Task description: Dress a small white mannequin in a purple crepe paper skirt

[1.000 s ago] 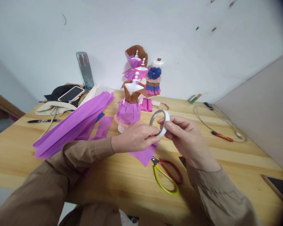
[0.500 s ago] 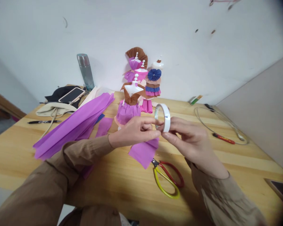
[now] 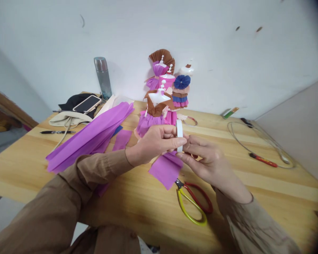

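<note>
A white roll of tape [image 3: 179, 132], seen nearly edge-on, is held up between my two hands over the table. My left hand [image 3: 157, 141] grips it from the left, thumb against the rim and fingers curled behind. From the right, my right hand [image 3: 206, 155] is closed on its lower edge with thumb and fingertips. Just below lies a cut piece of purple crepe paper [image 3: 167, 170], and the scissors [image 3: 193, 203] with one red and one yellow handle rest near it. Behind my hands stands a small dress form [image 3: 159, 102] in a brown top and purple skirt.
More dressed forms, one with a blue rosette [image 3: 182, 82], stand against the wall. Leftward lie a long purple paper sheet [image 3: 92, 135], a pen [image 3: 57, 132], a phone [image 3: 87, 104] and a steel flask [image 3: 102, 77]. A cable [image 3: 237, 141] and a red-handled tool [image 3: 263, 160] lie at right.
The tape roll has turned from showing its open ring to nearly edge-on, and my left thumb has come onto its rim. The whole view has shifted slightly.
</note>
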Demonstrator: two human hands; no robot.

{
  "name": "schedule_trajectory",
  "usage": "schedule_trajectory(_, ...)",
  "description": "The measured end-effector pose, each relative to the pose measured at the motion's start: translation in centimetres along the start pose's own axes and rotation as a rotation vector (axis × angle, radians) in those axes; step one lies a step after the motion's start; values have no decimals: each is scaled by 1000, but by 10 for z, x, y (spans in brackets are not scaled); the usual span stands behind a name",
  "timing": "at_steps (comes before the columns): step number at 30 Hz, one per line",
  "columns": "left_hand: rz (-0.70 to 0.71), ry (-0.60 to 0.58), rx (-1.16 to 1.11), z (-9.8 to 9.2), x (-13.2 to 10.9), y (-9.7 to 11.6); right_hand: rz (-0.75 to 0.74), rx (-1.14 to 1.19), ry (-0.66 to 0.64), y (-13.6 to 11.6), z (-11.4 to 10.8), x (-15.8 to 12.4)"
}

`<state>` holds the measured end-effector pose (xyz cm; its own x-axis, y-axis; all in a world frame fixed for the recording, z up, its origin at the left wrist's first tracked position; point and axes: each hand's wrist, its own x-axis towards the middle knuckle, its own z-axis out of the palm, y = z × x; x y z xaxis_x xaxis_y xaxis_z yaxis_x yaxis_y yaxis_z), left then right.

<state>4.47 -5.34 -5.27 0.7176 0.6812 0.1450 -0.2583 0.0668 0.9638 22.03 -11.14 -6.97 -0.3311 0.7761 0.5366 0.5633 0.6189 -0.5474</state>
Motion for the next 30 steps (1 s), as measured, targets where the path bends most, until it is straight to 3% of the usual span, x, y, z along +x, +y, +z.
schedule_trajectory(7,-75,-39,38,-10,1,-9,40,11,3,-11,-8,2)
schedule_trajectory(13,-122,87,135,-10,2,-13,102,-78,19,-18,-17,-1)
schedule_trajectory(17,37,205,262,-9,3,-13,124,-100,-7,-18,-23,-2)
schedule_trajectory(22,321,166,573,-7,0,-19,141,-143,-64,-17,-24,-2)
schedule_trajectory(25,376,159,778,-4,-3,-22,141,-176,-79,-18,-23,-2)
schedule_trajectory(30,366,160,857,-3,-5,-21,122,-175,-99,-19,-25,-1)
